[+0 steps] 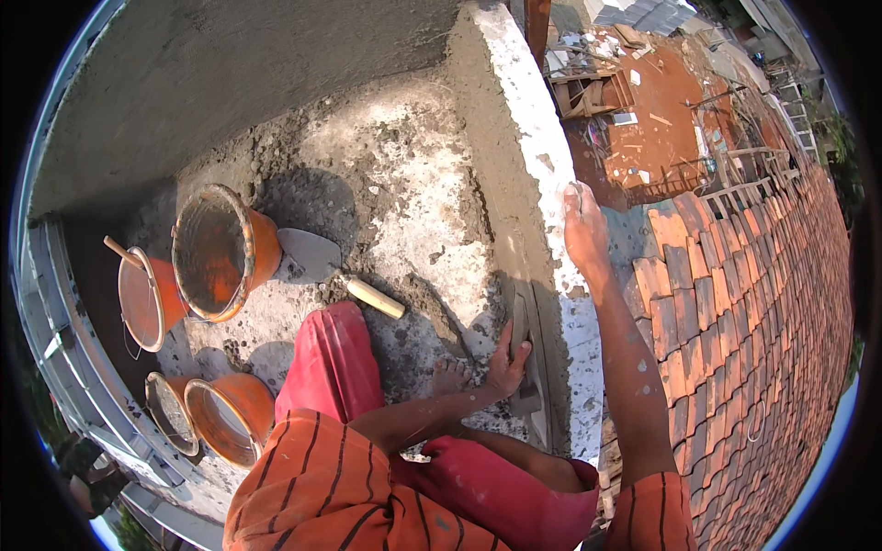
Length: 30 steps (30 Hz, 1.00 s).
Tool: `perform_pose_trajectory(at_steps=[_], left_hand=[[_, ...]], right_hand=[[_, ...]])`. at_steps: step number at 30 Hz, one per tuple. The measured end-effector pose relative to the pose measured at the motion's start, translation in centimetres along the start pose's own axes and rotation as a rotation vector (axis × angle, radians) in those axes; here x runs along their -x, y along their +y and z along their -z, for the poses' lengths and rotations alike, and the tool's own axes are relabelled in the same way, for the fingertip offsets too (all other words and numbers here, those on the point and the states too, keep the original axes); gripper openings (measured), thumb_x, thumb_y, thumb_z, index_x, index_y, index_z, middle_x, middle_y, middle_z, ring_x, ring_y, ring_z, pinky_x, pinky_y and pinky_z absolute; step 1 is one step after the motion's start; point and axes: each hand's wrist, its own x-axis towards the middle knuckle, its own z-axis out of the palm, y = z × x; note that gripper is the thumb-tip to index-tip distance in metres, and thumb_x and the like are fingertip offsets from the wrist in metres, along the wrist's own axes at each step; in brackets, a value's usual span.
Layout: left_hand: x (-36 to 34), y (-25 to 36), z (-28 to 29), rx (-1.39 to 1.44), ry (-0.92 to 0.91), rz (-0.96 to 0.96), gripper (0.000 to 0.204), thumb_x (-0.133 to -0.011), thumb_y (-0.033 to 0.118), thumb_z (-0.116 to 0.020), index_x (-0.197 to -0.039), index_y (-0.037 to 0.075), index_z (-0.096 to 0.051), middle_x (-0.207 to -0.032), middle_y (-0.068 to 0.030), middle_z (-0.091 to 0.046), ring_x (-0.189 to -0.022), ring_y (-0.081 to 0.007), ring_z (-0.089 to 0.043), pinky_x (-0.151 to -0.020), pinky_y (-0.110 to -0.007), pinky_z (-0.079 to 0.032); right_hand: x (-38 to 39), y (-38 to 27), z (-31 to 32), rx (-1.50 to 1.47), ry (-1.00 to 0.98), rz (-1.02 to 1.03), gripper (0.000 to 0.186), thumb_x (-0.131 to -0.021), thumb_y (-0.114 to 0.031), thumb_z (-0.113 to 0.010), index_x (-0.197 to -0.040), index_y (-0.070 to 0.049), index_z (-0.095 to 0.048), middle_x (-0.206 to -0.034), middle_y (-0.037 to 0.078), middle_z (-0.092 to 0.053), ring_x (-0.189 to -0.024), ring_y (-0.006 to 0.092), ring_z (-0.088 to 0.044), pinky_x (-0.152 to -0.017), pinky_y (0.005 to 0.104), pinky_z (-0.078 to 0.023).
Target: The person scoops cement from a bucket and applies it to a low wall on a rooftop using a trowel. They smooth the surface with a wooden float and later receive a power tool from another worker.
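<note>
My left hand [507, 367] grips a long grey float [521, 314] lying lengthwise against the fresh grey render [491, 184] along the inner side of the parapet. My right hand [583, 230] is farther up, its fingers curled over the speckled white top of the parapet [579, 349]. Left of my left hand, a trowel [312, 254] with a pale wooden handle lies on the mottled concrete floor [413, 225], above my knee in red trousers. A mortar-streaked bare foot shows beside my left hand.
Four orange buckets [230, 298] stand at the left, one with a wooden handle poking out, beside a metal frame [64, 340]. A grey wall [202, 83] rises behind. Beyond the parapet lie a tiled roof [753, 331] and, below, a reddish yard [657, 101] with timber and debris.
</note>
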Motion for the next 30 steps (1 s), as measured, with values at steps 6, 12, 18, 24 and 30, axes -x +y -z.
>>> perform_pose_trajectory(at_steps=[6,12,18,24,30], left_hand=[[-10.8,7.8,2.1,-0.125,0.034,-0.357,0.064,-0.099,0.036,-0.048,-0.146,0.0,-0.026,-0.122,-0.014,-0.056,-0.107,-0.02,-0.053,-0.091,-0.031,-0.042],[-18.3,12.1,5.4,-0.034,-0.004,-0.086,0.06,-0.098,0.047,-0.044,-0.138,0.004,-0.034,-0.064,-0.0024,-0.05,-0.046,-0.0119,-0.047,-0.043,-0.028,-0.042],[-6.1,-1.3,2.6,-0.104,0.023,-0.144,0.067,-0.099,0.042,-0.045,-0.148,0.002,-0.023,-0.118,-0.0132,-0.057,-0.096,-0.0168,-0.054,-0.084,-0.031,-0.044],[-13.6,3.0,4.5,-0.041,0.022,-0.115,0.063,-0.099,0.04,-0.046,-0.145,0.001,-0.028,-0.124,-0.0172,-0.055,-0.114,-0.0236,-0.051,-0.097,-0.034,-0.039],[-16.8,6.6,5.8,0.019,0.056,-0.012,0.058,-0.099,0.041,-0.046,-0.14,0.001,-0.036,-0.114,-0.0137,-0.059,-0.099,-0.0192,-0.055,-0.086,-0.033,-0.044]], right_hand=[[-0.1,-0.6,-0.5,0.056,-0.017,-0.038,0.056,-0.098,-0.044,-0.035,-0.135,-0.001,-0.044,-0.126,0.027,-0.054,-0.118,0.0446,-0.05,-0.099,0.0487,-0.038],[-0.2,-0.2,-0.7,0.11,0.057,0.006,0.058,-0.098,-0.046,-0.034,-0.135,-0.001,-0.043,-0.123,0.028,-0.055,-0.116,0.0444,-0.051,-0.099,0.0478,-0.039],[0.5,-1.5,-0.3,0.166,0.023,-0.092,0.063,-0.098,-0.049,-0.033,-0.137,0.0,-0.041,-0.126,0.027,-0.054,-0.119,0.042,-0.05,-0.101,0.0461,-0.037],[0.5,-1.0,-0.6,0.12,0.048,-0.066,0.056,-0.099,-0.046,-0.036,-0.129,-0.002,-0.052,-0.125,0.022,-0.057,-0.117,0.0372,-0.053,-0.099,0.0427,-0.039],[-0.1,-1.2,-0.9,0.125,0.028,-0.042,0.056,-0.098,-0.047,-0.036,-0.125,-0.001,-0.053,-0.111,0.03,-0.06,-0.108,0.047,-0.055,-0.092,0.0495,-0.042]])
